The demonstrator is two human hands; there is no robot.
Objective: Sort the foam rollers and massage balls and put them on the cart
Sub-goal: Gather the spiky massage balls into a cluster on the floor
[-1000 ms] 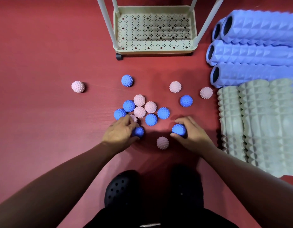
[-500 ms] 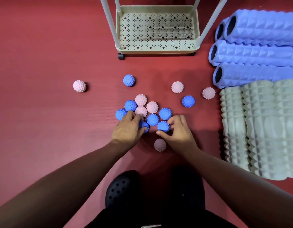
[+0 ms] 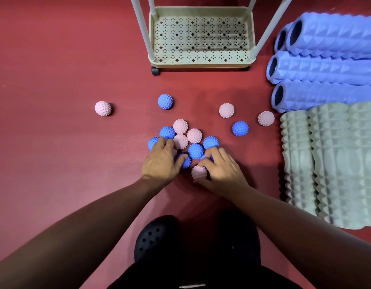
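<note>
Spiky massage balls, blue and pink, lie on the red mat. A cluster of them (image 3: 194, 135) sits just beyond my hands. My left hand (image 3: 161, 161) curls round a blue ball (image 3: 185, 162) at the cluster's near edge, thumb under it. My right hand (image 3: 222, 170) grips another blue ball (image 3: 207, 157) with its fingertips, and its thumb lies against a pink ball (image 3: 198, 173). The cart's beige perforated bottom tray (image 3: 201, 63) stands at the far middle. Purple-blue foam rollers (image 3: 326, 65) and pale green ridged rollers (image 3: 326, 163) lie at the right.
Loose balls lie apart: a pink one (image 3: 102, 108) at the left, a blue one (image 3: 165, 101), two pink ones (image 3: 226, 110) (image 3: 266, 118) and a blue one (image 3: 240, 128). The cart's white posts (image 3: 140, 28) rise from the tray. My black shoe (image 3: 155, 238) is below.
My right hand has brought its blue ball leftward into the cluster and now lies beside the pink ball. My left hand has kept hold of its blue ball and shifted slightly forward.
</note>
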